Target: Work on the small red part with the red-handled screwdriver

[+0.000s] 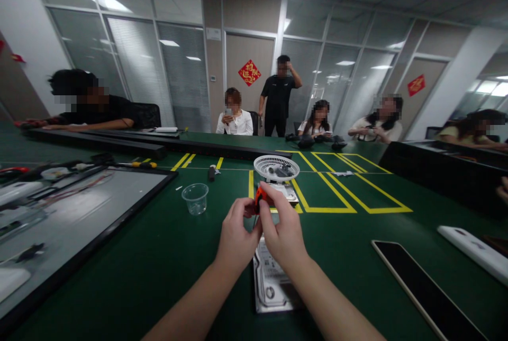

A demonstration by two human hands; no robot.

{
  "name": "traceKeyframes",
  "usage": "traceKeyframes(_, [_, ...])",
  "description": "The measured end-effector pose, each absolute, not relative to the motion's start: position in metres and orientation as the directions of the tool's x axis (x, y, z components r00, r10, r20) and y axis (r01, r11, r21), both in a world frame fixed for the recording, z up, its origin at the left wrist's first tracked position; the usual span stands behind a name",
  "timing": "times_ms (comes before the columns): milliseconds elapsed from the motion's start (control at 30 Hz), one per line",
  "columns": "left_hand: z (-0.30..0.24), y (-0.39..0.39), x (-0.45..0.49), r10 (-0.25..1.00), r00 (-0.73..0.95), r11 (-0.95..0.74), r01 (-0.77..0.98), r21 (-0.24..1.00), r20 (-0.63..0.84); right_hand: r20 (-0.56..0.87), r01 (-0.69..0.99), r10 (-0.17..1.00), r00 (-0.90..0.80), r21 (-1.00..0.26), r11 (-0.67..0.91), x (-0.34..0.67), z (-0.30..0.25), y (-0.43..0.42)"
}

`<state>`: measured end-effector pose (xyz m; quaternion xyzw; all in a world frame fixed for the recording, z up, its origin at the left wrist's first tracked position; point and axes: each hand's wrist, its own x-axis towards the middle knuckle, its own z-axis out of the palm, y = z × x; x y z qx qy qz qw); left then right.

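My left hand (238, 230) and my right hand (283, 227) meet in front of me, fingers closed around a small red-and-black screwdriver (260, 197). A thin shaft seems to point down from it; the fingers hide most of the tool. Under my hands a silver hard drive (273, 290) lies flat on the green table, partly covered by my right forearm. Just beyond my fingers lies a second hard drive (291, 193). Behind that, a round white plastic basket (260, 170) holds small dark parts. To the left stands a clear plastic cup (195, 200).
A large flat panel (130, 185) with cables and tools on it takes up the left side. On the right lie a dark-screened phone (420, 283) and a white device (474, 251). A long black housing (448, 174) stands behind them. Several people sit or stand across the table.
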<state>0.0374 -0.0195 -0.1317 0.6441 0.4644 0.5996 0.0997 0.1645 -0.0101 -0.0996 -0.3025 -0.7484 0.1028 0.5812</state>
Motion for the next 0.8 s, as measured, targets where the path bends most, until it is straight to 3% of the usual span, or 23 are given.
traceKeyframes(600, [-0.1333, -0.0180, 0.0369, 0.717, -0.115, -0.571, 0.467, 0.675, 0.687, 0.811, 0.333, 0.566, -0.151, -0.497, 0.801, 0.1644, -0.1031, -0.0093])
traceKeyframes(800, [-0.1340, -0.0169, 0.0368, 0.709, -0.173, -0.547, 0.478, 0.688, 0.684, 0.823, 0.356, 0.553, -0.129, -0.483, 0.800, 0.1639, -0.1018, -0.0079])
